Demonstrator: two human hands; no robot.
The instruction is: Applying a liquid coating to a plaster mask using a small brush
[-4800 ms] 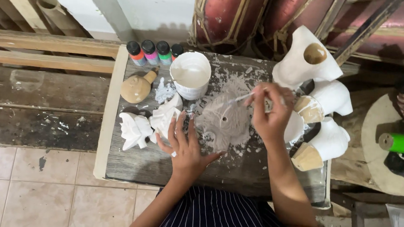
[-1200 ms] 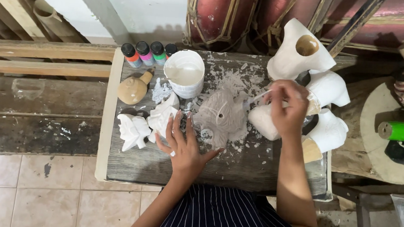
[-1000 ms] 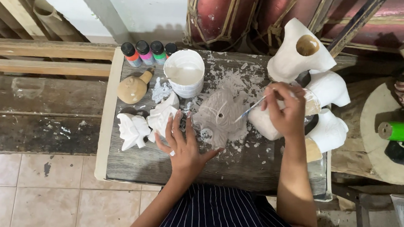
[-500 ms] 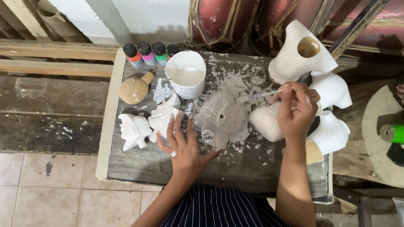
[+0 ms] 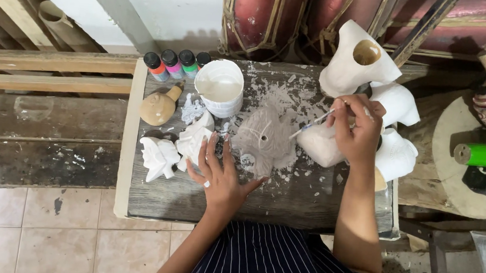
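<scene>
At the middle of the frame, the left hand (image 5: pixel 220 172) lies flat on the paint-spattered wooden table (image 5: pixel 306 206), fingers spread, gripping nothing; its fingertips touch a white carved figurine (image 5: pixel 195 141) and sit just beside the grey, white-streaked carving (image 5: pixel 263 138), likely to steady the work. Right of centre, the right hand (image 5: pixel 357 130) is closed around a thin brush (image 5: pixel 312 124), whose tip points left toward the grey carving, angled for fine strokes. A white paint cup (image 5: pixel 219 89) stands just above, within easy reach for reloading. Small coloured paint bottles (image 5: pixel 174 64) line the table's upper left edge, with several white unpainted pieces (image 5: pixel 396 104) clustered behind the right hand.
</scene>
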